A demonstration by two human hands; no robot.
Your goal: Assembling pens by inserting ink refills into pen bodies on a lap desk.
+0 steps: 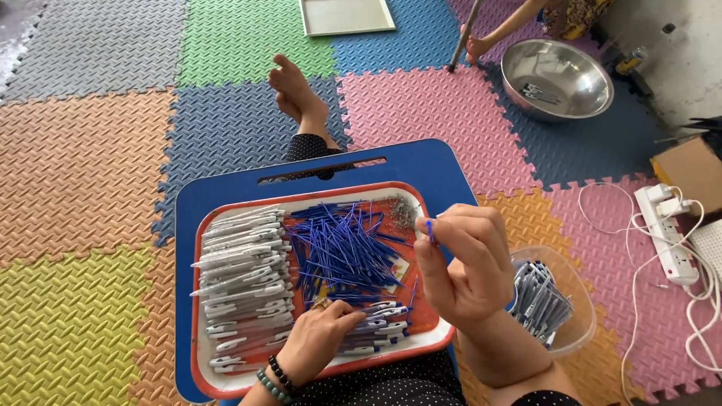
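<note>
My right hand (468,259) is raised over the right side of the tray and pinches a thin blue pen refill (429,230) between thumb and fingertips. My left hand (320,338), with bead bracelets at the wrist, rests fingers-down on a small bunch of finished pens (380,327) at the tray's near edge. The red-rimmed white tray (197,301) sits on a blue lap desk (226,194). It holds a pile of clear pen barrels (241,278) on the left, loose blue refills (342,248) in the middle and a small heap of tiny springs (404,213) at the far right.
A clear plastic tub (579,301) with assembled pens sits right of the desk. A steel bowl (556,79) and another person's arm (500,30) are far right. A white power strip (669,233) with cables, a cardboard box (692,171) and a pale tray (346,15) lie on the foam mats.
</note>
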